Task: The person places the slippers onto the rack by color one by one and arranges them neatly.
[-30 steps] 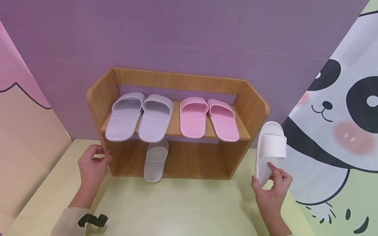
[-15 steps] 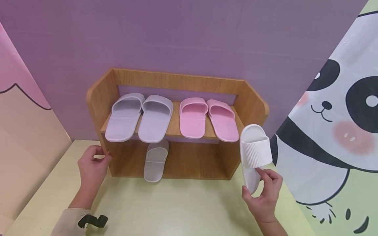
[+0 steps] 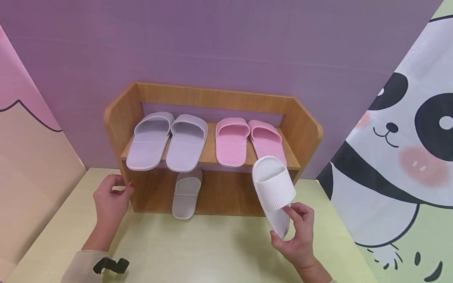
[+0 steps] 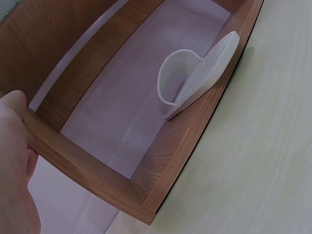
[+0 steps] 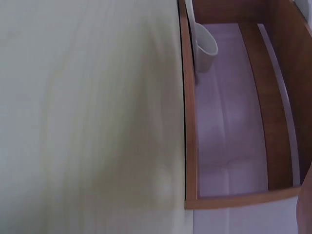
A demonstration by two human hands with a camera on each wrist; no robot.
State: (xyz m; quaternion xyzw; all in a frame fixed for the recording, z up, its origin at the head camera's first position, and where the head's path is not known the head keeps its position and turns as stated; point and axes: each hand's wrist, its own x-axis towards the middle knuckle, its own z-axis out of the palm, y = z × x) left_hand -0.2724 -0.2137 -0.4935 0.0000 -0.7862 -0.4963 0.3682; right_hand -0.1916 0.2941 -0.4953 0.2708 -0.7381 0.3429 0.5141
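Observation:
My right hand [image 3: 297,236] pinches a white slide slipper [image 3: 274,192] by its heel end, thumb on one edge and fingers near the ribbed strap. The slipper is tilted, toe up, and overlaps the right part of a wooden shoe rack [image 3: 226,192] in the head view. My left hand [image 3: 111,198] pinches the front edge of the rack's left side panel, also seen in the left wrist view, where fingers [image 4: 13,102] curl over the wood. On the lower shelf lies one whitish slipper [image 3: 185,200], its heel jutting past the front edge.
A pale lilac pair of slippers [image 3: 185,153] and a pink pair [image 3: 231,149] stand on the upper shelf. The rack rests on a light wooden table [image 3: 198,251] against a purple wall [image 3: 219,47]. A panda picture [image 3: 400,165] covers the right wall.
My right hand has carried the white slipper leftward from beside the rack to in front of its right part, tilting it to the left. The left hand has stayed in place.

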